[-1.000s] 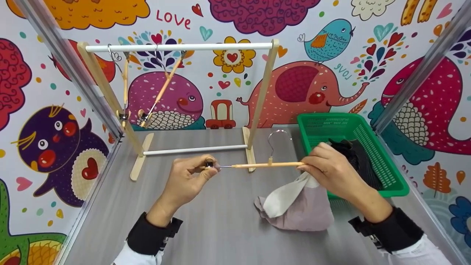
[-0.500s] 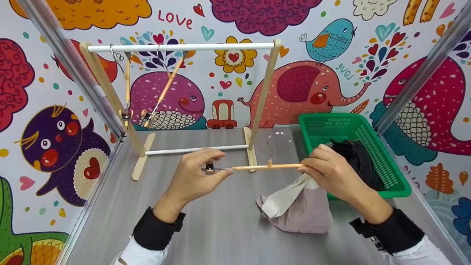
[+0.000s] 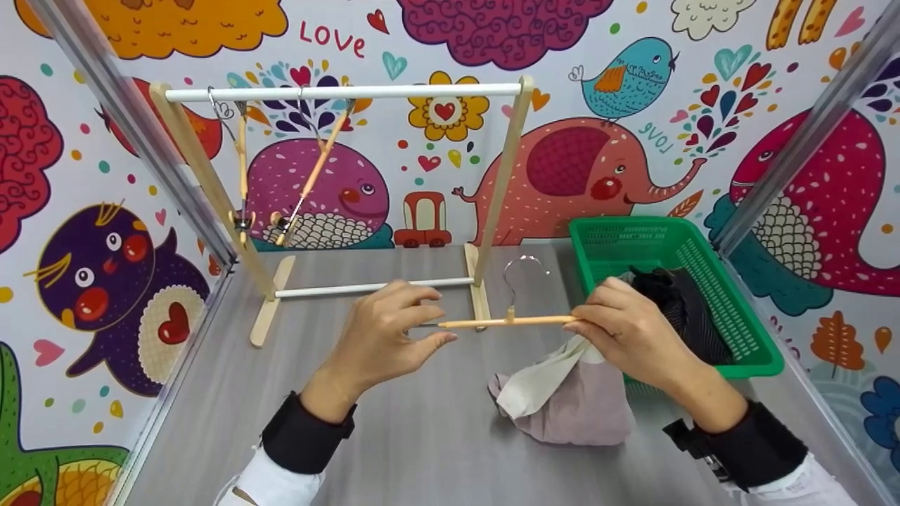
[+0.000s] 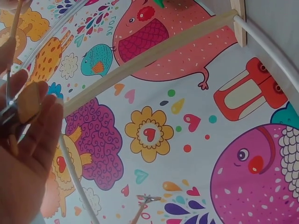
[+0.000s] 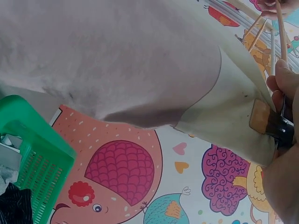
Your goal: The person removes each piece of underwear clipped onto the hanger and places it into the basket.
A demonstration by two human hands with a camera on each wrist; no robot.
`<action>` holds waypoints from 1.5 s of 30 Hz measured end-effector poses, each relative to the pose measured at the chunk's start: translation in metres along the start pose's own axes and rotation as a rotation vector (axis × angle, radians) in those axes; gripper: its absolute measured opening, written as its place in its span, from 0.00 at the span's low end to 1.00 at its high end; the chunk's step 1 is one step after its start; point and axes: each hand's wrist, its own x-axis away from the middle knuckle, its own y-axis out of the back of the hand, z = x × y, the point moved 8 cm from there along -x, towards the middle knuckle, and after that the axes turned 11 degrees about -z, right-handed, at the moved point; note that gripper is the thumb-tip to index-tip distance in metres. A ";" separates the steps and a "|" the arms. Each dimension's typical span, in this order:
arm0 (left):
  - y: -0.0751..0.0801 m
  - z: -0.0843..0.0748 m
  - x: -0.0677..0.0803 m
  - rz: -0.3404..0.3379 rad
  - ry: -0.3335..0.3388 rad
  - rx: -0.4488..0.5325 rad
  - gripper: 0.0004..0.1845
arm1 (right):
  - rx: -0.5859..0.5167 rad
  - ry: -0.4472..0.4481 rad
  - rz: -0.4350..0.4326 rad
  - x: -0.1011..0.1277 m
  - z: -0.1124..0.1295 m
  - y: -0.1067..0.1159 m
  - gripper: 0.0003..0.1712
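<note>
A clip hanger [image 3: 538, 320] with a thin wooden bar and metal hook is held level across the middle of the head view. My right hand [image 3: 629, 327] grips its right end, where a clip [image 5: 260, 115] shows on the pale lining in the right wrist view. From that end hangs a mauve garment [image 3: 587, 411] with a cream-white lining, bunched at the top. My left hand [image 3: 380, 341] is around the hanger's left end, thumb and fingers spread apart. In the left wrist view the other clip [image 4: 29, 102] lies in front of those fingers; the head view hides it.
Behind the hands stands a wooden rack [image 3: 506, 169] with a white top rail [image 3: 408, 91]. Two clip hangers [image 3: 242, 161] hang at its left. A green basket [image 3: 763, 358] at the right contains dark striped clothing [image 3: 696, 323]. Patterned panels surround the table [image 3: 422, 436].
My left fingers have parted from their pinch on the left clip, and that hand has shifted slightly right along the hanger. The right hand keeps its grip.
</note>
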 end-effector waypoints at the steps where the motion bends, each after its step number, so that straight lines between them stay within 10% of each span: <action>1: 0.000 0.000 0.000 0.002 -0.008 -0.003 0.12 | -0.002 0.003 -0.003 0.000 0.001 0.000 0.09; 12: 0.002 -0.011 0.004 -0.032 -0.115 0.053 0.06 | -0.039 -0.005 -0.061 -0.004 0.001 0.002 0.12; 45: 0.018 -0.001 0.021 -0.114 -0.090 0.046 0.05 | -0.129 -0.265 -0.035 0.016 -0.027 0.009 0.27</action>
